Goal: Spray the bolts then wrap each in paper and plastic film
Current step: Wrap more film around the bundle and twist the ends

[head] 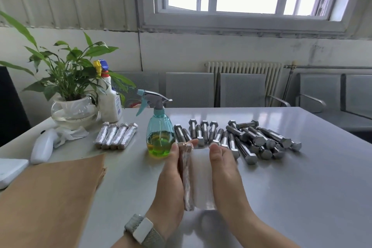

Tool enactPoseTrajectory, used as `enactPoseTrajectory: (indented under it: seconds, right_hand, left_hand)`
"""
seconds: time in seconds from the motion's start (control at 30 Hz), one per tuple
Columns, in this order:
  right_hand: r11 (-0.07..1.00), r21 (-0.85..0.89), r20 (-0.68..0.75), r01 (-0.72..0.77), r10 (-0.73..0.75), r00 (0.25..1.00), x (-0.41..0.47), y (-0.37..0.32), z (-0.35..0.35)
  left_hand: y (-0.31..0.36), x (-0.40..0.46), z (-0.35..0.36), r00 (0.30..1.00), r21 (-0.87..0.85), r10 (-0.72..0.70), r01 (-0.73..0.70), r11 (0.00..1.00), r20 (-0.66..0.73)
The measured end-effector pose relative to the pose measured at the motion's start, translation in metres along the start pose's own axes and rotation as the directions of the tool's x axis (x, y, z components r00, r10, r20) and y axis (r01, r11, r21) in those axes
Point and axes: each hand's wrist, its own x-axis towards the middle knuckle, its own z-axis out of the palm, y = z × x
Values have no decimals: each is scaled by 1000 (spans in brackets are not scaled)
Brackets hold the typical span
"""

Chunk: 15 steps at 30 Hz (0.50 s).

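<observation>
My left hand (170, 179) grips a bolt wrapped in brown paper (187, 177), partly covered with clear film. A stretch of plastic film (202, 177) runs from the bolt to my right hand (223, 169), which holds its other edge. Both hands are raised a little above the grey table (291, 187). Behind them lies a pile of several bare steel bolts (241, 139). A teal spray bottle (160, 133) with green-yellow liquid stands just left of the pile. Several finished wrapped bolts (115, 136) lie in a row further left.
A stack of brown paper sheets (54, 193) covers the table's near left. A potted plant (68, 94), a white spray bottle (109, 98), a white handheld device (43, 147) and a crumpled cloth sit at the back left. Metal chairs (241, 90) stand behind the table.
</observation>
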Motion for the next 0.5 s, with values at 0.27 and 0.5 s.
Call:
enactPoseTrajectory:
  seconds: [0.27,0.5]
  right_hand:
    - [974,61,302,-217,189,935,9,-2,-13]
    - [981,-2,244,-196,190,951,10,-4,-11]
  left_hand:
    - [2,4,-9,999,154,52,-50,987,-4]
    - [7,6,-14,994,325,113,-109,939,7]
